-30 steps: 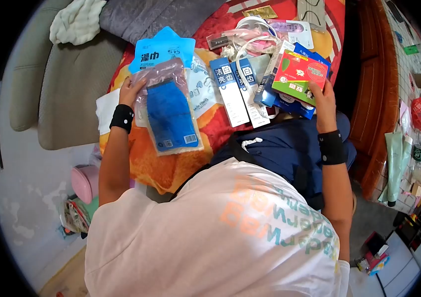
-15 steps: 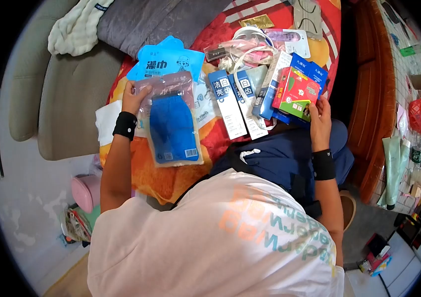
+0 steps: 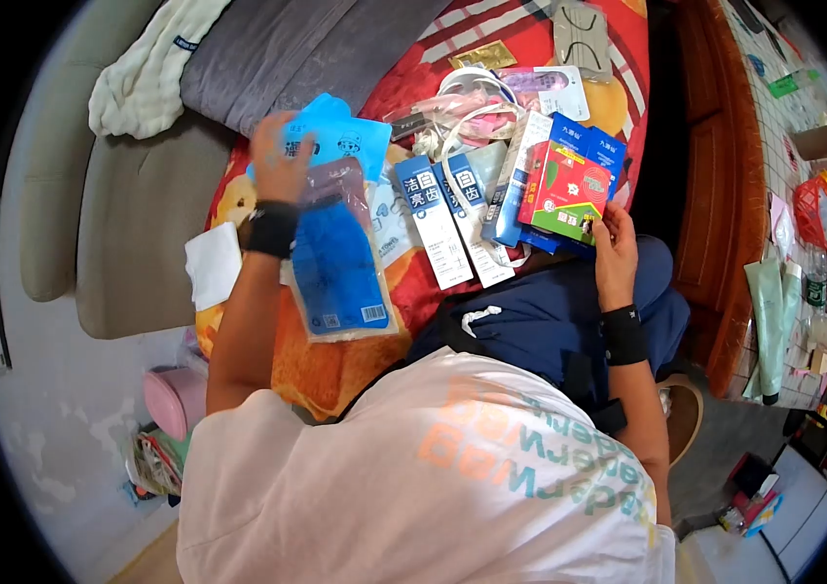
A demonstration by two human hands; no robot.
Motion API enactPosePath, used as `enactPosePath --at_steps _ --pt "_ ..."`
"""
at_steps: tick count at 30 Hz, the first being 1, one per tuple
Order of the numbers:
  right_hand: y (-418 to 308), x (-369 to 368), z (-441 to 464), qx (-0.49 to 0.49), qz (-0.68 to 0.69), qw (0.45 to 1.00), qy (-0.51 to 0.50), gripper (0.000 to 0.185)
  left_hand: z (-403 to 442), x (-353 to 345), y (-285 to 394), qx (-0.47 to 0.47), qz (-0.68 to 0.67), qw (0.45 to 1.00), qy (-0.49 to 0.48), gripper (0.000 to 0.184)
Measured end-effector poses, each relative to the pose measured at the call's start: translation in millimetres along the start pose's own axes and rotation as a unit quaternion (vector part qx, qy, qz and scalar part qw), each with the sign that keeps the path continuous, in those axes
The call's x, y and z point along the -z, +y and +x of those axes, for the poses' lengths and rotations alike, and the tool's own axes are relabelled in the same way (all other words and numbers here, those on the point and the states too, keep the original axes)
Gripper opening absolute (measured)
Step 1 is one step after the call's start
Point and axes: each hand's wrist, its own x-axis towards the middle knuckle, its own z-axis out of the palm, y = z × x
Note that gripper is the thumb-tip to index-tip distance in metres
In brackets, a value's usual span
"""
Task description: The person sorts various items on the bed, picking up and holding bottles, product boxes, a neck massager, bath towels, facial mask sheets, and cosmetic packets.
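From my end I see smooth, printed paperboard on the red-and-green box [image 3: 569, 187] and tooth-whitening cartons [image 3: 439, 234]. The clear pouch [image 3: 343, 268] looks like slick, shiny plastic, the gold sachet [image 3: 483, 55] like glossy foil. I make out knobbly cloth in the white towel [image 3: 144, 80] and polished wood in the cabinet [image 3: 713, 190].

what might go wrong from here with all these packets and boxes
The red-and-green box lies on blue boxes, so a nudge from the right hand at its corner might slide the stack. The left hand, blurred, is over the light-blue packet; moving that might shift the darker blue packet overlapping it.
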Motion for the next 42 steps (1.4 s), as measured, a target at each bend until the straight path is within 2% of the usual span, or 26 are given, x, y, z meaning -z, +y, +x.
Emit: enactPosePath --at_steps 1,3,4,5,6,8,10,12,14,15,17,19,23,24,25,26,30,32,35,38,40,42 --pt "-1.5 -0.6 -2.2 -0.004 0.009 1.000 0.003 0.032 11.8 -18.8 5.9 -0.064 0.013 0.997 -0.036 0.034" --pt "-2.4 0.4 -7.7 -0.007 0.010 1.000 0.008 0.030 32.5 -66.7 32.6 -0.020 -0.111 0.990 -0.088 0.031" --pt "-0.5 2.5 -10.7 -0.005 0.001 1.000 0.013 0.029 42.6 -95.7 34.8 -0.041 -0.099 0.989 -0.103 0.033" --pt "0.7 6.2 -14.4 -0.005 -0.009 1.000 0.020 0.028 52.2 -119.6 42.6 0.029 -0.117 0.981 -0.151 0.035" --pt "0.3 10.2 -18.6 -0.004 -0.024 0.999 0.021 0.025 58.2 -151.4 42.1 0.123 -0.191 0.957 -0.182 0.043" --pt "-1.0 18.5 -29.2 -0.016 -0.025 0.999 0.026 0.024 71.9 -206.3 35.2 0.160 -0.109 0.945 -0.264 0.046" --pt "-7.5 23.0 -39.3 -0.030 0.060 0.998 0.020 0.019 80.5 -226.0 34.3 0.140 -0.071 0.911 -0.380 0.046" --pt "-11.1 26.9 -44.7 -0.053 0.041 0.997 0.030 0.016 92.8 -225.6 43.6 0.095 -0.022 0.889 -0.448 0.046" --pt "-4.2 26.5 -44.9 -0.050 0.036 0.998 0.033 0.015 101.0 -226.1 41.7 0.075 0.017 0.892 -0.446 0.044" --pt "-1.0 25.3 -43.8 -0.047 0.034 0.998 0.031 0.014 94.8 -216.2 41.2 0.209 -0.175 0.888 -0.372 0.043" --pt "0.7 23.0 -42.5 -0.037 0.018 0.999 0.022 0.013 110.1 -202.8 35.8 0.095 -0.126 0.957 -0.244 0.045" --pt "-0.7 20.7 -42.2 -0.029 0.001 0.999 0.020 0.013 128.1 -173.2 49.5 -0.021 -0.073 0.991 -0.111 0.044" --pt "1.9 22.3 -37.7 -0.033 0.011 0.999 0.007 0.013 164.0 -105.9 82.0 -0.185 -0.029 0.976 0.109 0.031" --pt "3.6 21.9 -37.1 -0.037 0.023 0.999 0.004 0.013 167.7 -95.9 88.1 -0.192 -0.037 0.974 0.113 0.031" --pt "-7.5 21.8 -37.1 -0.049 0.045 0.998 0.014 0.013 168.1 -86.3 98.6 -0.201 -0.047 0.971 0.117 0.031" --pt "-15.3 22.2 -35.3 -0.017 0.041 0.998 0.037 0.013 166.4 -78.1 112.1 -0.211 -0.061 0.968 0.120 0.030" --pt "-62.0 32.6 -31.6 0.105 -0.021 0.986 0.127 0.018 118.8 -64.1 171.5 -0.147 -0.183 0.971 -0.037 0.032" --pt "-100.2 40.9 -32.6 0.153 -0.071 0.972 0.164 0.021 79.0 -67.2 201.4 -0.171 -0.210 0.956 -0.114 0.034" --pt "-138.3 53.3 -41.2 0.152 -0.007 0.983 0.101 0.026 24.0 -70.5 241.8 -0.213 -0.257 0.923 -0.192 0.036" --pt "-153.1 60.1 -55.9 -0.048 0.122 0.991 -0.019 0.037 -7.4 -59.3 276.3 -0.185 -0.314 0.887 -0.283 0.035" --pt "-157.8 71.4 -64.1 -0.075 0.112 0.989 -0.055 0.042 -11.4 -52.7 286.0 -0.179 -0.347 0.864 -0.319 0.034" --pt "-160.4 84.1 -70.2 -0.094 0.079 0.989 -0.077 0.043 -14.3 -49.7 290.8 -0.225 -0.347 0.852 -0.322 0.034"
